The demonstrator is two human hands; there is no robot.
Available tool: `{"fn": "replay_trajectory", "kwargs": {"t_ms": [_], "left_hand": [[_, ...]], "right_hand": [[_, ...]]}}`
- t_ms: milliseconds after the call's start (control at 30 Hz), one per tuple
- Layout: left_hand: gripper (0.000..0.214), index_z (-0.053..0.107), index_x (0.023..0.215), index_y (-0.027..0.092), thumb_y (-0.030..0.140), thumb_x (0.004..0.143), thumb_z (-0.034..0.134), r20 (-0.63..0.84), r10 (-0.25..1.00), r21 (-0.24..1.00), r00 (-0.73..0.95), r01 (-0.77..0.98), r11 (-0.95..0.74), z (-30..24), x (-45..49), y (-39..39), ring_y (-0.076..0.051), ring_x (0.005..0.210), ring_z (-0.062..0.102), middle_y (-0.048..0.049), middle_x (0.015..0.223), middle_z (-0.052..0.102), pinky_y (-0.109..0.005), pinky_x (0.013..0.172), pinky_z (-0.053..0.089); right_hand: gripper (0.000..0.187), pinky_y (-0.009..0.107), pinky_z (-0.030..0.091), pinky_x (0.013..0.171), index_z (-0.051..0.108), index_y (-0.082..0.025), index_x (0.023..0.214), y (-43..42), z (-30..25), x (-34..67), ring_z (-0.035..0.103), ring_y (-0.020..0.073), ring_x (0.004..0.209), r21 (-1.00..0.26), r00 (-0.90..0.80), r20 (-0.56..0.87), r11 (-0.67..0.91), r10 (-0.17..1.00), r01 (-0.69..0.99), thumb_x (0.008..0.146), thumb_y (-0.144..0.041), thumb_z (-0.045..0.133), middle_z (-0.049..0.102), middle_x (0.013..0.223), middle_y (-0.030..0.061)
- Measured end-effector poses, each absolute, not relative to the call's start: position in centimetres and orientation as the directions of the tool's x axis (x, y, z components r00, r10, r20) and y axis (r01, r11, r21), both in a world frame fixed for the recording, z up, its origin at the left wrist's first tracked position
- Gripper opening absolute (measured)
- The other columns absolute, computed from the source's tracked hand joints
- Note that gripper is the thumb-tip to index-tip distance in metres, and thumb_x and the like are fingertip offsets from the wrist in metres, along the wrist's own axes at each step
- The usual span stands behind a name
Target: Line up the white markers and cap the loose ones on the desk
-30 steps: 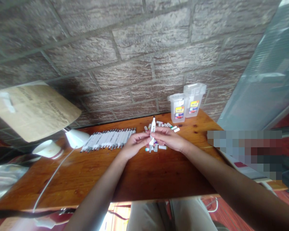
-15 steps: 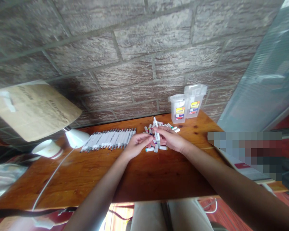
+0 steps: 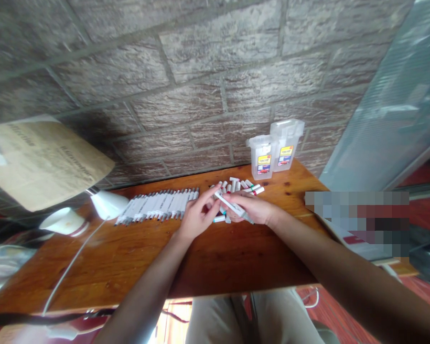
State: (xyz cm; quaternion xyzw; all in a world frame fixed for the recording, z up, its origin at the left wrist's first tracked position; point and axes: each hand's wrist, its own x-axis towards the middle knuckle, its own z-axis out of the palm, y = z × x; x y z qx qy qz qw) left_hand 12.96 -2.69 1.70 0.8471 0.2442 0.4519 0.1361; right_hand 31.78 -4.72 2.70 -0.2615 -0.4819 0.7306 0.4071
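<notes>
A white marker (image 3: 233, 205) lies slantwise across the fingers of my right hand (image 3: 256, 206), which is closed round it with its grey end toward the lower right. My left hand (image 3: 197, 215) meets the marker's upper left end, its thumb and forefinger on either side of it; the exact contact is too small to make out. Just beyond and beneath both hands is a loose heap of white markers (image 3: 233, 185) with coloured ends, partly hidden by my fingers. Left of my left hand, a row of white markers with grey and dark ends (image 3: 154, 206) lies side by side.
Two clear plastic cases (image 3: 261, 157) with yellow labels stand against the stone wall (image 3: 200, 105). At the left are a white paper cup (image 3: 66, 222), a lamp with a white base (image 3: 109, 204) covered by a brown paper bag (image 3: 53, 165), and a white cord (image 3: 71, 265) crossing the wooden table (image 3: 208, 267).
The marker has swung from nearly upright to a slant, its upper end now toward my left hand. My left forefinger has stretched up to that end. The view has shifted slightly.
</notes>
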Motion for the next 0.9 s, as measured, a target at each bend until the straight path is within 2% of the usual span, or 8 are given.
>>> {"fn": "replay_trajectory", "kwargs": {"t_ms": [100,267,400,467,533,633,700,900], "left_hand": [[0.036,0.058,0.131,0.018,0.021,0.095,0.054,0.661,0.553,0.444,0.508,0.330,-0.833,1.8,12.8,-2.8,-0.007,0.054,0.058,0.0041,0.063,0.064,-0.018,0.064,0.048],[0.026,0.068,0.115,0.017,0.029,0.093,0.060,0.672,0.585,0.440,0.454,0.390,-0.809,1.2,12.9,-2.4,-0.008,0.048,0.057,0.0038,0.057,0.065,-0.018,0.060,0.047],[0.028,0.071,0.112,0.016,0.032,0.092,0.062,0.653,0.635,0.485,0.413,0.415,-0.770,1.0,13.0,-2.3,-0.008,0.042,0.052,0.0041,0.051,0.062,-0.019,0.054,0.044],[0.030,0.071,0.114,0.015,0.033,0.091,0.062,0.625,0.663,0.501,0.413,0.439,-0.746,1.0,12.9,-2.4,-0.008,0.041,0.051,0.0043,0.049,0.061,-0.019,0.053,0.043],[0.031,0.071,0.116,0.016,0.033,0.091,0.061,0.607,0.682,0.517,0.408,0.450,-0.728,1.2,12.9,-2.4,-0.008,0.041,0.051,0.0044,0.048,0.060,-0.019,0.054,0.043],[0.032,0.072,0.116,0.017,0.034,0.091,0.062,0.599,0.700,0.551,0.390,0.433,-0.713,1.3,13.0,-2.5,-0.008,0.040,0.050,0.0050,0.047,0.060,-0.020,0.054,0.043],[0.032,0.072,0.115,0.017,0.036,0.090,0.064,0.597,0.709,0.570,0.374,0.424,-0.704,1.4,13.1,-2.6,-0.008,0.040,0.048,0.0055,0.046,0.059,-0.020,0.053,0.042],[0.030,0.075,0.101,0.017,0.040,0.094,0.057,0.680,0.726,0.634,0.098,0.418,-0.651,2.3,12.8,-3.3,-0.009,0.044,0.048,0.0045,0.046,0.054,-0.023,0.054,0.040]], "right_hand": [[0.050,0.020,0.028,0.040,0.057,-0.015,0.065,-4.8,2.8,31.7,0.038,0.0067,0.040,-0.927,-0.537,0.011,-0.192,0.844,-0.321,0.075,-0.062,0.070,0.047,0.046,-0.0044],[0.049,0.020,0.020,0.039,0.048,-0.017,0.058,-4.1,2.3,31.5,0.026,0.0034,0.037,-0.899,-0.421,0.089,-0.109,0.903,-0.423,0.080,-0.056,0.066,0.039,0.043,-0.0070],[0.026,0.019,0.017,0.040,0.062,-0.017,0.090,-3.6,1.8,31.7,0.027,0.0035,0.039,-0.871,-0.284,0.191,0.028,0.940,-0.491,0.079,-0.038,0.071,0.044,0.050,-0.0086],[0.029,0.018,0.018,0.041,0.064,-0.017,0.104,-3.7,1.7,31.8,0.029,0.0035,0.041,-0.877,-0.301,0.218,0.051,0.928,-0.477,0.079,-0.031,0.070,0.048,0.055,-0.0080],[0.032,0.018,0.022,0.042,0.065,-0.017,0.106,-3.9,1.8,31.8,0.033,0.0035,0.045,-0.900,-0.318,0.250,0.099,0.915,-0.424,0.077,-0.027,0.072,0.053,0.062,-0.0057],[0.031,0.019,0.029,0.045,0.068,-0.015,0.099,-4.2,2.1,31.6,0.042,0.0053,0.052,-0.926,-0.277,0.290,0.196,0.916,-0.322,0.074,-0.033,0.076,0.058,0.071,-0.0021],[0.030,0.019,0.030,0.046,0.067,-0.015,0.090,-4.2,2.3,31.5,0.042,0.0060,0.053,-0.935,-0.200,0.280,0.219,0.939,-0.279,0.075,-0.040,0.076,0.055,0.066,-0.0029],[0.030,0.021,0.016,0.040,0.063,-0.015,0.070,-3.0,2.3,32.2,0.028,0.0047,0.041,-0.925,0.037,0.112,0.118,0.993,-0.360,0.078,-0.043,0.069,0.040,0.047,-0.0063]]}}
